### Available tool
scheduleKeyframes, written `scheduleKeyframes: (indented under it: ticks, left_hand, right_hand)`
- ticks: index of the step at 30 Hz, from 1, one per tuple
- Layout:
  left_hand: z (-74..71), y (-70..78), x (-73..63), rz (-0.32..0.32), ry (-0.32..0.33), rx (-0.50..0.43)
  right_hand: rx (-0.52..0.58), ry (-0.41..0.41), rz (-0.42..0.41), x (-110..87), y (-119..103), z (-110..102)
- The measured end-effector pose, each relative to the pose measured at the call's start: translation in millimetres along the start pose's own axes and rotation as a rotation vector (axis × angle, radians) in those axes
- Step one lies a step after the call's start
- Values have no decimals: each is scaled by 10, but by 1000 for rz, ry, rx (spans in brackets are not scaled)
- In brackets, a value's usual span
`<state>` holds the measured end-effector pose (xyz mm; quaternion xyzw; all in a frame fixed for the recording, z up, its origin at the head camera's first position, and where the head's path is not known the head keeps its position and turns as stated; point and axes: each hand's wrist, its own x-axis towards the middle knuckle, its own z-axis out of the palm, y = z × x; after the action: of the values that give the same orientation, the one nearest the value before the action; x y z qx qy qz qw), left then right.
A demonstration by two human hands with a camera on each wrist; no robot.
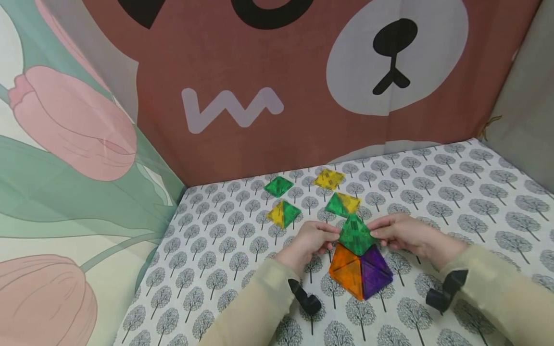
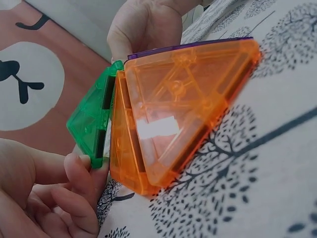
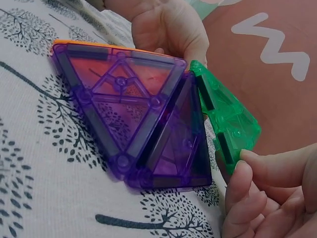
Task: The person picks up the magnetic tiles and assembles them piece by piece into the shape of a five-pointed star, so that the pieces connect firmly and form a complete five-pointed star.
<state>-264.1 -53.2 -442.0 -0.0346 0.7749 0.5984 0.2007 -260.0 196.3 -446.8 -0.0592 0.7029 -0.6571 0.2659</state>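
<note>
A translucent green triangular magnetic tile (image 1: 356, 236) is pinched at its left corner by my left hand (image 1: 310, 237) and at its right corner by my right hand (image 1: 400, 233). It slants at the far side of an upright shape of joined tiles. Orange triangular tiles (image 1: 346, 270) form the left of that shape, and purple triangular tiles (image 1: 376, 272) the right. In the left wrist view, the green tile (image 2: 94, 116) stands along an orange tile (image 2: 183, 99). Beside the purple tiles (image 3: 116, 106), the right wrist view shows thumb and fingers on the green corner.
Beyond the hands lie a green piece (image 1: 279, 186), a yellow piece (image 1: 329, 179) and two green-and-yellow pieces, one at left (image 1: 283, 214), one nearer the hands (image 1: 343, 204). A tree-print cloth (image 1: 207, 269) covers the surface. A bear-print curtain (image 1: 303, 139) hangs behind.
</note>
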Motion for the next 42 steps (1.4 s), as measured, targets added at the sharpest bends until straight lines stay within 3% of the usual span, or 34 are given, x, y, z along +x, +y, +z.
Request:
scheduleKeyframes:
  ticks: [15, 27, 32, 37, 42]
  left_hand:
    - [36, -9, -7, 1, 25, -23]
    - [-12, 1, -37, -12, 0, -56]
    - [-232, 91, -119, -29, 24, -91]
    - [-624, 236, -174, 45, 92, -80]
    - [-1026, 368, -221, 97, 197, -16]
  right_hand:
    - [-64, 29, 8, -20, -37, 66]
    - [-77, 24, 14, -2, -38, 58]
    - [-150, 27, 20, 10, -260, -32]
    - [-277, 54, -23, 53, -661, -81]
    - [-323, 56, -59, 187, -989, 43]
